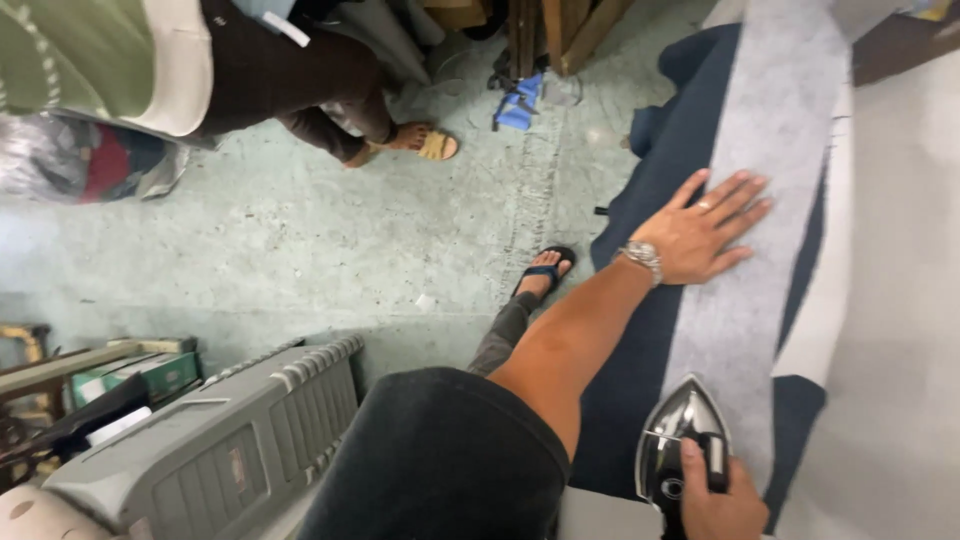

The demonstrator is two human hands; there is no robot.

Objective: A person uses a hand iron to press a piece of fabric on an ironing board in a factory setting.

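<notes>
Low in the frame, right hand (722, 500) grips the iron (682, 440); left hand (707, 232), fingers spread wide, presses grey strip (760, 190) flat against blue cloth (640, 200), stopping wrinkles.

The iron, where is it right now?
In the head view the iron sits at the bottom right, gripped by the right hand, with its tip on the grey strip over the navy fabric. The left hand presses the strip further up.

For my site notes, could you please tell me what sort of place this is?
Probably a small tailoring or garment workshop: the right hand grips an iron on a grey interfacing strip over navy cloth, which the left hand flattens, above a bare concrete floor.
</notes>
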